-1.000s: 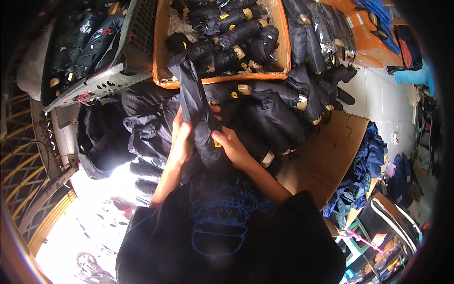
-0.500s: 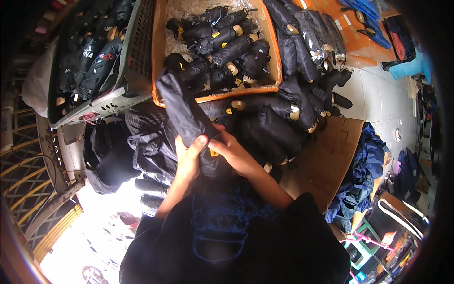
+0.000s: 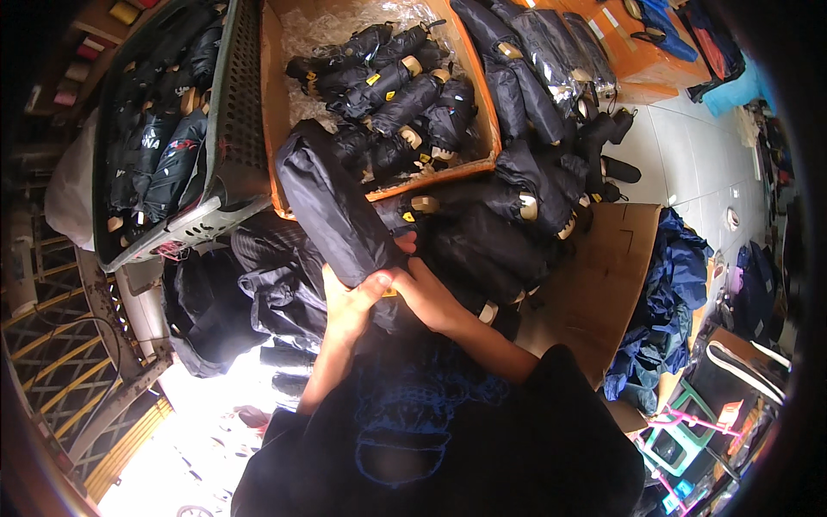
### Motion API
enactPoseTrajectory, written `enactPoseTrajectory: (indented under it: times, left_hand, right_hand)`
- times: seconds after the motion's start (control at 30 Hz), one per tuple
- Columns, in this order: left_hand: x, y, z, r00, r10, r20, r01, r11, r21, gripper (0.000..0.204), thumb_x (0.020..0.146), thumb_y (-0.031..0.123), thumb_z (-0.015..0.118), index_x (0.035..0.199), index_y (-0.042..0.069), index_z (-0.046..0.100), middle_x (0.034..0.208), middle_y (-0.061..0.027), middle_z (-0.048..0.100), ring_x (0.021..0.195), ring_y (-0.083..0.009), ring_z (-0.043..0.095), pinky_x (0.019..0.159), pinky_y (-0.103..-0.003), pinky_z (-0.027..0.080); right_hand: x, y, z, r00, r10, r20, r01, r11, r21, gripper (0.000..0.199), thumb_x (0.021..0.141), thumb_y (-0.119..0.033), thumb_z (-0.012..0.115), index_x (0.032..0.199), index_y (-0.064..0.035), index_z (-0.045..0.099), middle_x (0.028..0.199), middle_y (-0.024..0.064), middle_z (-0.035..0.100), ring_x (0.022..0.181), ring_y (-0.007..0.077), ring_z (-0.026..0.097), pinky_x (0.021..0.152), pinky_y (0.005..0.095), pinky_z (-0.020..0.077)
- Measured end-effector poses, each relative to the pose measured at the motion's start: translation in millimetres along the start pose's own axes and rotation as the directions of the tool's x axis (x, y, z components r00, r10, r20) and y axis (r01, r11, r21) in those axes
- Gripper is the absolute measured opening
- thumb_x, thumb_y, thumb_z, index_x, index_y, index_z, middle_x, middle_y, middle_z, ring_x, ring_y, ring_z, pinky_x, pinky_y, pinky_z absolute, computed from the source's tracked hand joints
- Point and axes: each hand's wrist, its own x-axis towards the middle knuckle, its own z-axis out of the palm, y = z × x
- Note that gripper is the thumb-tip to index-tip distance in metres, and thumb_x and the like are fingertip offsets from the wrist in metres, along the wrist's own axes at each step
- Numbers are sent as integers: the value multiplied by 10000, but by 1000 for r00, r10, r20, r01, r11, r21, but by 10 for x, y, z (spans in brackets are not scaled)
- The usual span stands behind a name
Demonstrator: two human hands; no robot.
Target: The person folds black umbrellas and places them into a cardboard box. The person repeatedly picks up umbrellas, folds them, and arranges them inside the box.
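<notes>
A folded umbrella in a black fabric sleeve (image 3: pixel 332 202) slants up and left in front of my chest. My left hand (image 3: pixel 351 303) is wrapped round its lower end, thumb on top. Against that same end, close by the left thumb, my right hand (image 3: pixel 424 293) is closed; some of its fingers are hidden behind the sleeve. A small yellow tag shows just under my hands. The umbrella's far end overlaps the near left corner of an orange-edged cardboard box (image 3: pixel 413 183). In that box lie several black folded umbrellas (image 3: pixel 405 103) with pale handles, on clear plastic wrap.
At left stands a dark perforated crate (image 3: pixel 239 112) packed with folded umbrellas. More sleeved umbrellas (image 3: pixel 491 228) are heaped before the box. A crumpled black cloth (image 3: pixel 207 310) lies lower left. On the right are a cardboard flap (image 3: pixel 581 293), navy fabric (image 3: pixel 655 319) and a green stool (image 3: pixel 680 435).
My view has shifted slightly. The sleeved umbrella shows more of its length, and its lower end has come down over my hands' meeting point. Both hands keep their hold.
</notes>
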Motion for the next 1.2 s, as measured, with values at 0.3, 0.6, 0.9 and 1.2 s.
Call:
enactPoseTrajectory:
  times: [0.3, 0.6, 0.9, 1.2]
  left_hand:
    - [174, 52, -260, 984, 120, 131, -106, 988, -109, 720, 720, 404, 753, 1148, -107, 480, 958, -224, 651, 1037, -370, 605, 1058, -511, 336]
    - [323, 339, 14, 993, 120, 9, -120, 990, 73, 910, 739, 496, 712, 1369, -24, 311, 1227, -243, 520, 1063, -342, 585, 952, -448, 464]
    - [344, 320, 149, 984, 115, -135, -114, 993, 14, 657, 755, 191, 718, 1281, -35, 395, 1005, -133, 615, 950, -210, 596, 883, -341, 452]
    - [304, 208, 229, 957, 254, -138, -235, 962, 140, 744, 901, 464, 557, 1384, -30, 280, 1201, -186, 525, 1059, -280, 575, 966, -390, 418]
  right_hand:
    - [138, -88, -173, 845, -150, 513, 22, 968, 248, 718, 920, -378, 583, 1433, -8, 244, 1436, 155, 306, 1311, 217, 319, 1070, 330, 279]
    - [123, -214, -88, 968, -217, 125, 239, 951, -195, 505, 853, -340, 658, 1179, 9, 495, 966, 208, 646, 981, 304, 636, 832, 385, 477]
    - [76, -156, -42, 921, -389, 6, 386, 911, -146, 513, 891, -362, 598, 1195, 22, 444, 1014, 246, 621, 983, 343, 633, 820, 392, 481]
    - [172, -133, -136, 960, -273, 55, 274, 962, 3, 462, 916, -321, 563, 1234, 5, 485, 1082, 180, 622, 1028, 230, 590, 891, 335, 436]
